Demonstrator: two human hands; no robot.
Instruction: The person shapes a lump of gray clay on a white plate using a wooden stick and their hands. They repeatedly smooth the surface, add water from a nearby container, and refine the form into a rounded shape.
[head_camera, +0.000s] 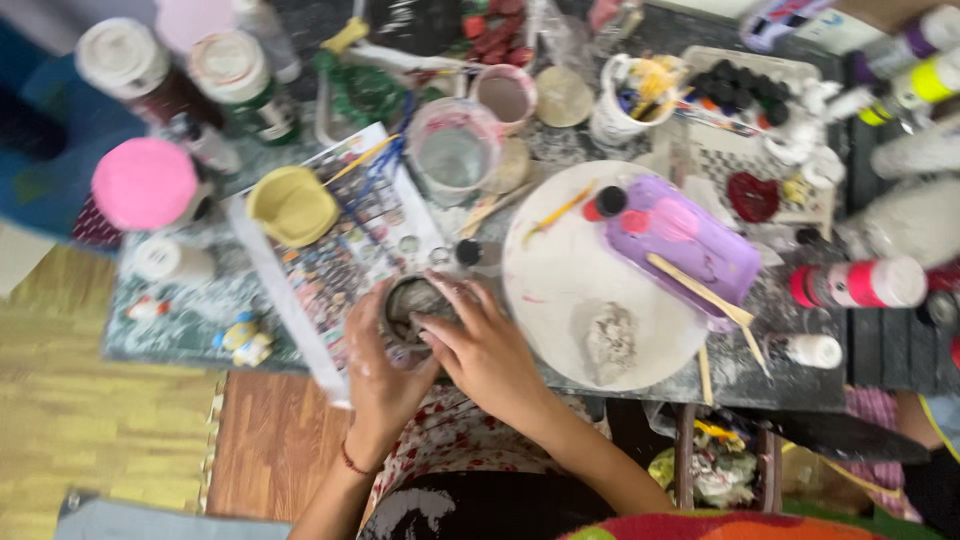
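Head view: grey cup (412, 300) between both hands (440, 355).

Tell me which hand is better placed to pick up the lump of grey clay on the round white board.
Right, probably. The right hand lies over the small grey cup on the side toward the clay lump on the round board. The left hand grips the cup's far side.

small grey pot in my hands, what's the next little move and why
Probably keep the left hand cupped round the small grey pot and press the right hand's fingers gently along its inner rim. The left hand wraps the pot's side and the right fingertips sit at its opening, so the grip looks ready; the blur hides finer detail. The white round board lies beside it.
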